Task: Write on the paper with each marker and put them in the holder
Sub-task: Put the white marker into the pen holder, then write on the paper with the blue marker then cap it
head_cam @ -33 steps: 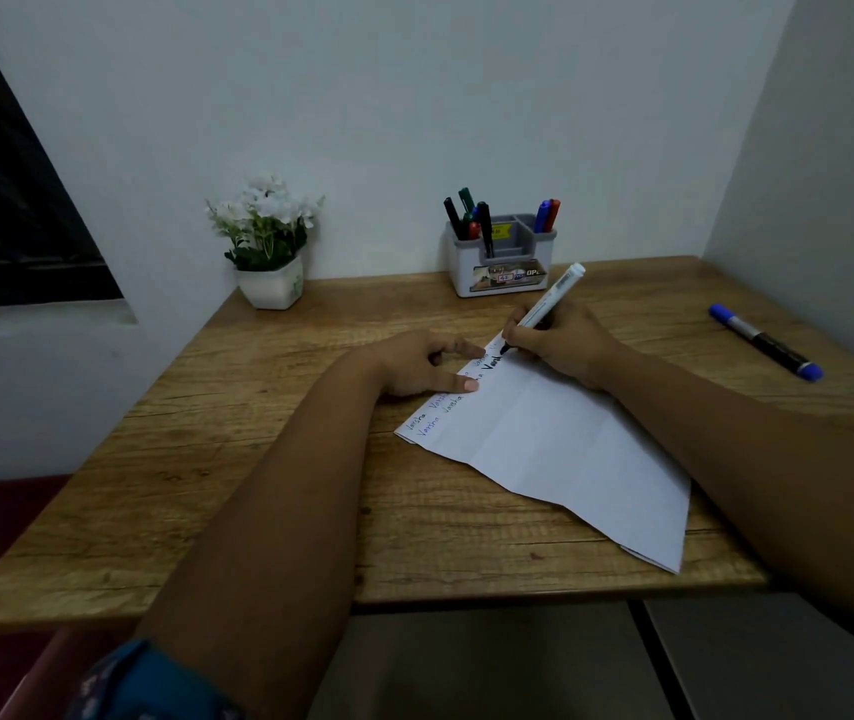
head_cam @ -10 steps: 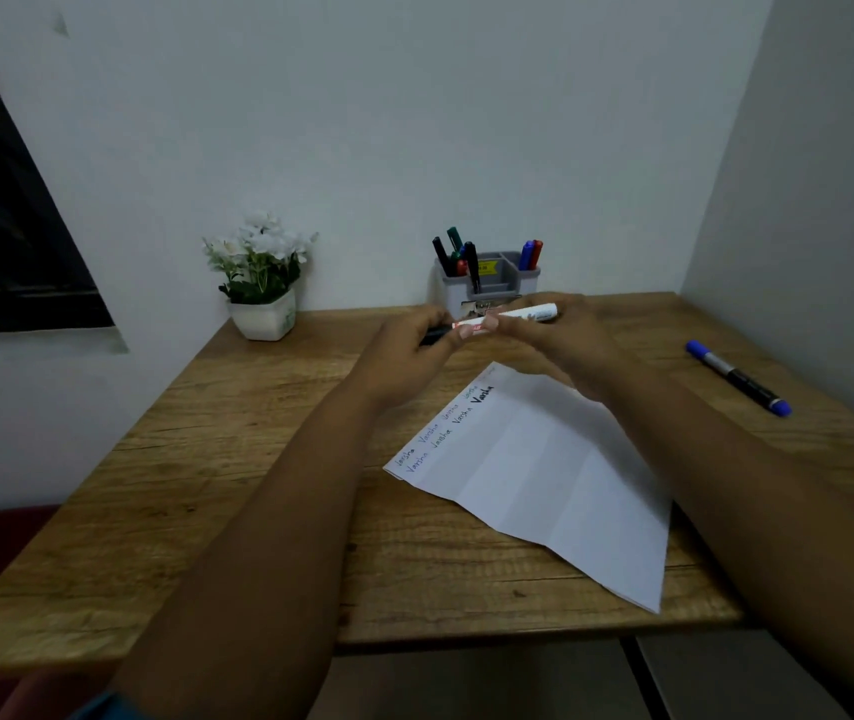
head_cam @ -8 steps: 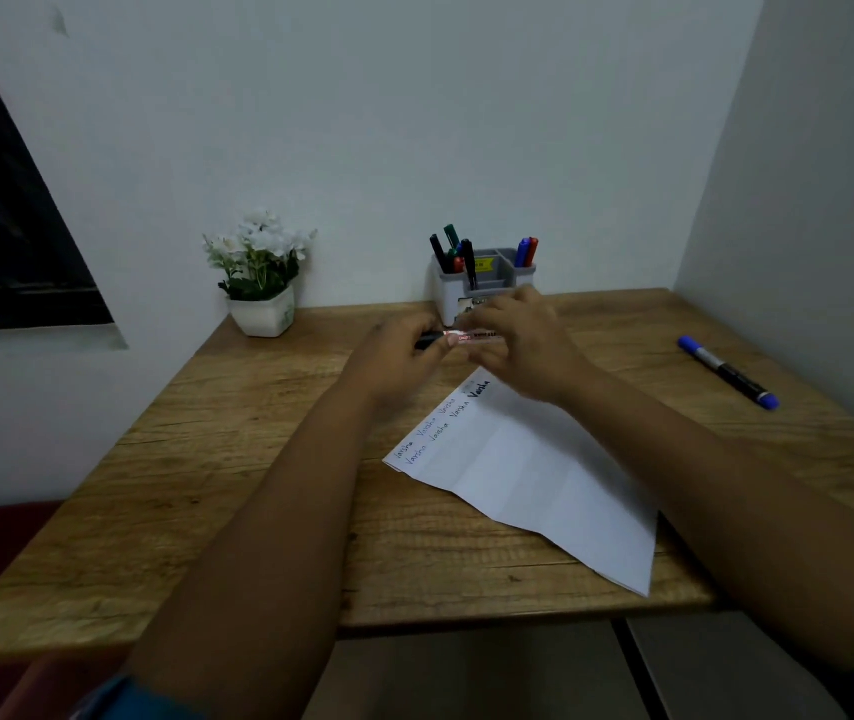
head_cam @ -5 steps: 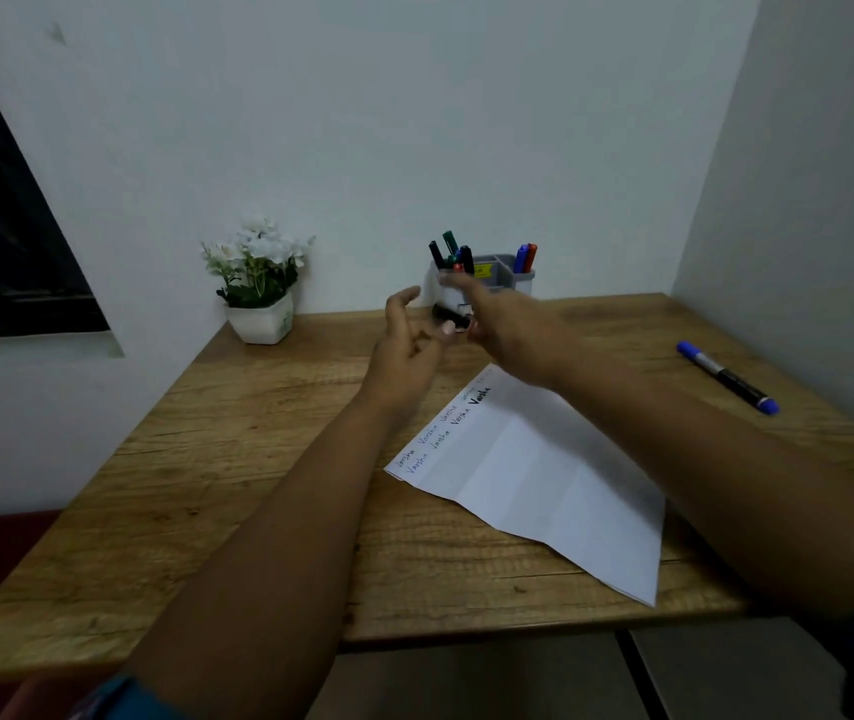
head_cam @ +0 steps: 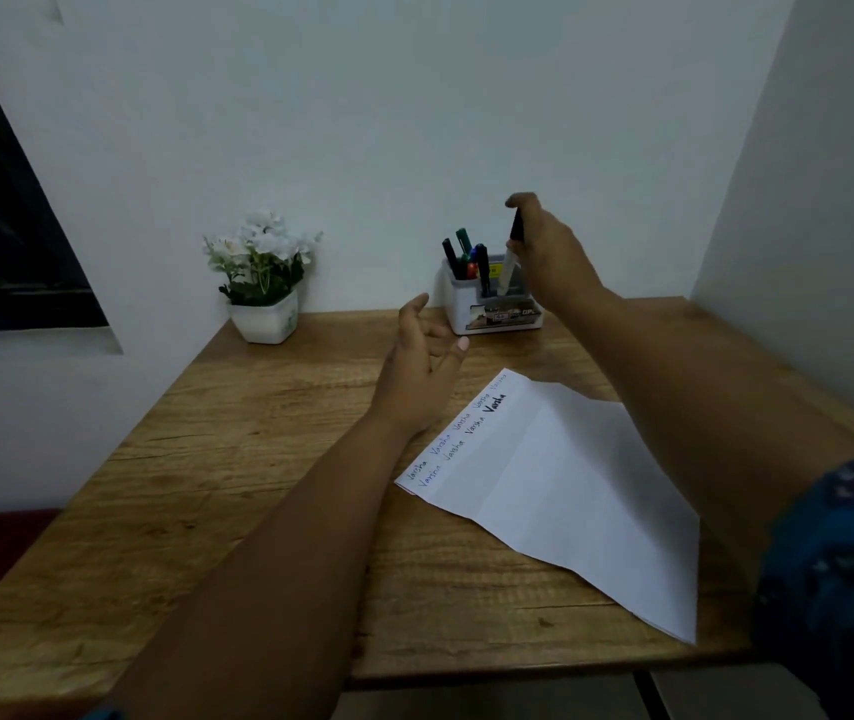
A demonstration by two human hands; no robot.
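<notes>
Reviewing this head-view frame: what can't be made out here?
- Holder: right part hidden behind the right hand.
- Marker: its lower end sits behind the holder's rim; whether it touches bottom is unclear.
- Holder label: too small to read.
- Table: right side covered by the right arm.

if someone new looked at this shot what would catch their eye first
First, the right hand at the back of the desk, gripping a black-capped marker upright, its lower end dipping into the white holder that already has several markers. Next, the creased white paper lying askew at front right, handwriting along its left edge. The left hand hovers open over the wooden desk.
</notes>
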